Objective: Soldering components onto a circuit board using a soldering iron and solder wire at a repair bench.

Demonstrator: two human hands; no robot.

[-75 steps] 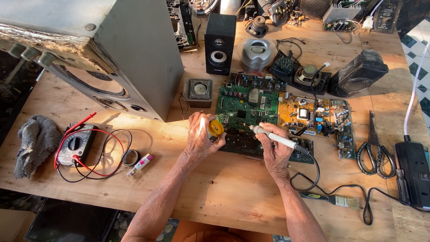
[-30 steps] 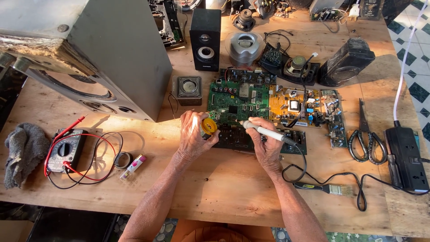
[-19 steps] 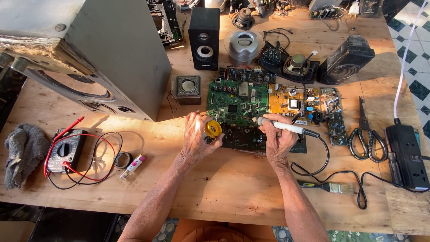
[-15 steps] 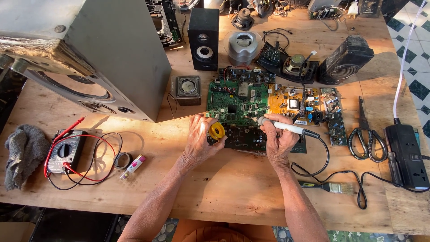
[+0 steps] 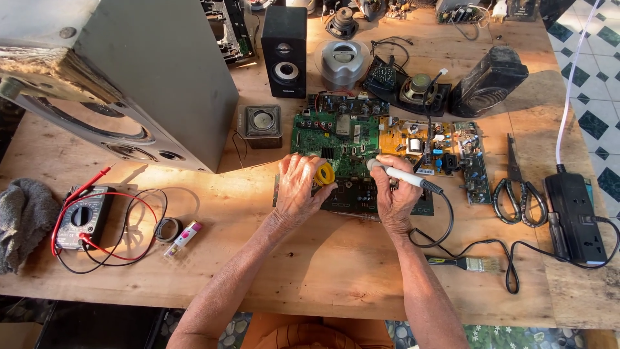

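Both hands slightly lower (perhaps) over green circuit board.

Sharp, warm sunlight from the right; long shadows leftward.

The soldering iron tip is hidden behind the right hand fingers.

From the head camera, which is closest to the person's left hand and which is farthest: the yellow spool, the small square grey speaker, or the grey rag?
Measured from the left hand:
1. Yellow spool, held at the fingertips.
2. Small square grey speaker, just beyond the hand, up and left.
3. Grey rag, at the table's far left edge.
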